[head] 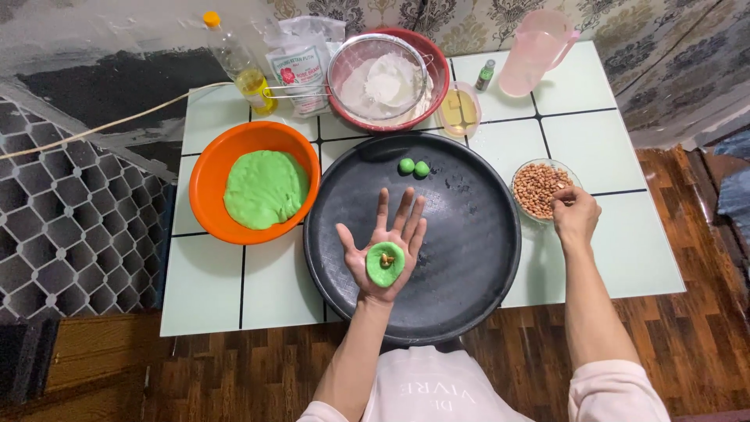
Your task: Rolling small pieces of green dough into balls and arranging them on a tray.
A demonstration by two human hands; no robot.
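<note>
Left hand (384, 244) palm up over the near middle of the round black metal tray (476, 258), fingers spread wide, a flattened green dough disc (385, 263) lying in the palm with one brown peanut (387, 259) on its centre. Right hand (574, 215) at the near rim of the small clear glass bowl of peanuts (536, 187), right of the tray; fingers bunched narrow, possibly pinching a nut, too small to tell. Two small green dough balls (414, 167) touching each other on the far part of the tray. Orange plastic bowl (205, 184) left of the tray, holding a big lump of green dough (266, 188). Far side of the pale tiled table (625, 250): red bowl with metal sieve of white flour (386, 78), plastic oil bottle (241, 64), flour bag (300, 66), pink plastic jug (534, 50)
</note>
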